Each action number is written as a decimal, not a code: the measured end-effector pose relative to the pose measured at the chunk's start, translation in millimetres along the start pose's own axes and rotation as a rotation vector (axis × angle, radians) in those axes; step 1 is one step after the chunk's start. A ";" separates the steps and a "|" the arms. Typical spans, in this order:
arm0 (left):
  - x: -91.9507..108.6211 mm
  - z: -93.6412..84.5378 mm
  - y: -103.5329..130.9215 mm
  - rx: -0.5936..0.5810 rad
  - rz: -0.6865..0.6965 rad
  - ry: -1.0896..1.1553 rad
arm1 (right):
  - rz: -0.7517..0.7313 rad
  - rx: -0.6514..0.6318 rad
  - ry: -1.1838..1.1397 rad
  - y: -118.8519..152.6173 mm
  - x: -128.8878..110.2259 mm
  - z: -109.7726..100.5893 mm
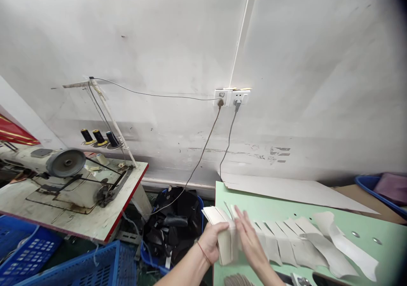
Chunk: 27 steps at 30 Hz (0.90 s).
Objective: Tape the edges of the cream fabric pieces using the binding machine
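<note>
My left hand (212, 240), with a thin red cord at its wrist, grips a stack of off-white cut pieces (224, 248) at the table's left edge, thumb on top. My right hand (247, 235) lies against the right side of that stack with its fingers stretched out. Whether a single sheet is under its fingers I cannot tell. To the right, several more pale pieces (288, 248) overlap in a fanned row, the farthest ones curled. At the bottom edge shows part of another fanned stack (238, 280), greyish brown.
The green table (260, 207) carries a long white sheet (295, 192) along the wall. On the left stands a sewing machine (68, 171) with thread spools (100, 137). Below are blue crates (85, 269) and a tub of black scraps (173, 222). Cords hang from wall sockets (232, 97).
</note>
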<state>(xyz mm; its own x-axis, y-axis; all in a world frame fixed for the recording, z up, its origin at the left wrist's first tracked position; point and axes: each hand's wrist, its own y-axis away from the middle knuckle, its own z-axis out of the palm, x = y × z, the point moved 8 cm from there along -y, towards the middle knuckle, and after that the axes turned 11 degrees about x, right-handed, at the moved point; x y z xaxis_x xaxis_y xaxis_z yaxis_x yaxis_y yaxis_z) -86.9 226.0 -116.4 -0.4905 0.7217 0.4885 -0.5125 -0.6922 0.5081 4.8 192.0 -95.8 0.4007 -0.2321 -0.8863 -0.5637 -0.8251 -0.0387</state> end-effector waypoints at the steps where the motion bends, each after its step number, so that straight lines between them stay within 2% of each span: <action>1: -2.3 -0.7 -0.3 0.008 -0.003 -0.008 | 0.035 0.039 -0.015 -2.4 6.7 -3.5; 4: -2.5 4.3 2.5 -0.041 0.034 -0.035 | 0.045 0.065 -0.043 -8.5 17.9 -7.3; 8: 11.1 7.1 13.7 -0.060 0.090 -0.067 | 0.094 0.139 -0.076 -16.1 27.0 -21.5; 10: 18.4 4.9 18.8 -0.044 0.100 -0.110 | 0.162 0.194 -0.068 -16.8 31.6 -31.7; 12: 23.1 -1.1 20.0 0.013 0.121 -0.158 | 0.184 0.198 -0.068 -12.3 28.9 -33.0; 14: 20.1 -4.8 17.5 0.039 0.105 -0.161 | 0.124 0.117 -0.093 -3.7 16.9 -21.2; 17: 7.4 -2.4 10.5 -0.013 0.031 -0.067 | 0.024 -0.023 -0.111 8.4 -0.6 0.1; 20: -0.4 0.3 6.2 -0.054 -0.025 0.010 | 0.025 0.010 -0.072 3.4 1.3 -0.5; 24: 0.3 1.5 9.7 -0.065 -0.031 -0.027 | 0.038 0.046 -0.063 -13.0 16.3 -7.2; 27: 3.7 8.6 17.0 -0.157 -0.026 -0.060 | 0.085 0.128 -0.065 -21.0 28.5 -20.9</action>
<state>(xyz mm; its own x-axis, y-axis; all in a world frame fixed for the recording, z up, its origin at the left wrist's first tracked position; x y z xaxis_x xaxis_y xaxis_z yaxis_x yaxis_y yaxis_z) -91.4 216.9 -99.8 -0.4354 0.7345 0.5206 -0.6304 -0.6615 0.4062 43.1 191.9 -110.5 0.3019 -0.2609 -0.9169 -0.6830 -0.7302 -0.0171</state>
